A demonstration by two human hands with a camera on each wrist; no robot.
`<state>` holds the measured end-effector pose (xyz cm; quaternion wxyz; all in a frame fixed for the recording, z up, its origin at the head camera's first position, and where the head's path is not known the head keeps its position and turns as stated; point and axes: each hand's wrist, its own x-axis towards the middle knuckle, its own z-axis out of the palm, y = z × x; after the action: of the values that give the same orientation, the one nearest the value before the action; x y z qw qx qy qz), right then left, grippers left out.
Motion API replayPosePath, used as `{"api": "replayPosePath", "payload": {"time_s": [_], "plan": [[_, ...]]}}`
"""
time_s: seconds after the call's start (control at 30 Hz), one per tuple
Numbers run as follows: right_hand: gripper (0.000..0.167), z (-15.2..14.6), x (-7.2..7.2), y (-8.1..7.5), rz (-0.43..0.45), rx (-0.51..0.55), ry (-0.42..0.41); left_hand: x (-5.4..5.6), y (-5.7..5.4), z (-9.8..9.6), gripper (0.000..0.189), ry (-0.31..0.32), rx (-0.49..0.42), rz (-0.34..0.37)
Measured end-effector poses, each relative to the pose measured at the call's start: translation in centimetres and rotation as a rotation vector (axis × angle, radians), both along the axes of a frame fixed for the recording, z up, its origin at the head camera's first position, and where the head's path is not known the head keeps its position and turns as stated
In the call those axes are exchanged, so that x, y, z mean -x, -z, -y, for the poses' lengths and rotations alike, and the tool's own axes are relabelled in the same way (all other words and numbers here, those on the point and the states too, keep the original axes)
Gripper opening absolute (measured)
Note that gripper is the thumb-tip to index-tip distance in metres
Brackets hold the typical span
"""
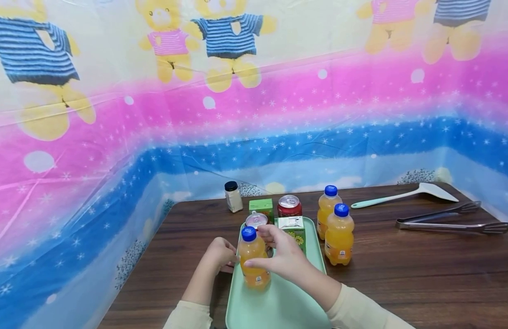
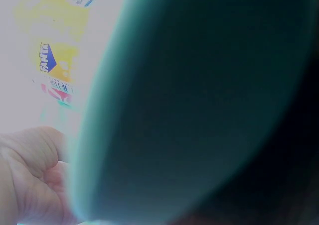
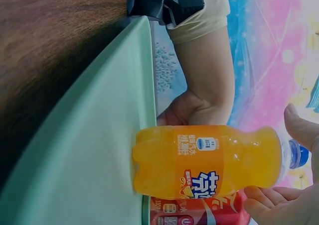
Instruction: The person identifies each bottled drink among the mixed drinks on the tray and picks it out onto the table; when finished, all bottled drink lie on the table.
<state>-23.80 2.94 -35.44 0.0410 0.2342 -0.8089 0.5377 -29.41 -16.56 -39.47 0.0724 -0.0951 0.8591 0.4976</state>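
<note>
An orange Fanta bottle [image 1: 255, 275] with a blue cap stands upright on the pale green tray [image 1: 283, 307]. My right hand [image 1: 288, 256] is spread beside it, thumb and fingers apart on either side of its upper part. In the right wrist view those fingers [image 3: 266, 201] lie near the bottle's neck without closing round it. My left hand [image 1: 222, 256] grips the tray's left rim; the left wrist view shows its thumb and curled fingers at that edge. Behind the bottle are a red can [image 3: 199, 212], partly hidden, and a green drink carton [image 1: 297, 235].
Beyond the tray's far end are another green carton [image 1: 261, 205], a red can [image 1: 289, 208] and a black-capped jar [image 1: 234, 199]. Two orange bottles [image 1: 339, 240] stand right of the tray. Farther right lie a spatula [image 1: 395, 197] and metal tongs [image 1: 447, 225].
</note>
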Motion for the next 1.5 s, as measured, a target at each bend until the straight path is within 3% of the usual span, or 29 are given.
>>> {"api": "replayPosePath", "payload": {"time_s": [0.6,1.07,1.5], "plan": [[0.065,1.0,0.4,0.6,0.004,-0.038,0.017,0.0,0.0,0.0,0.015,0.007,0.008,-0.008],[0.060,1.0,0.4,0.7,-0.005,0.006,0.016,0.2,0.1,0.1,0.014,0.005,0.012,0.011],[0.062,0.0,-0.4,0.1,-0.002,0.016,0.041,0.3,0.2,0.1,0.017,-0.006,0.001,0.001]]}}
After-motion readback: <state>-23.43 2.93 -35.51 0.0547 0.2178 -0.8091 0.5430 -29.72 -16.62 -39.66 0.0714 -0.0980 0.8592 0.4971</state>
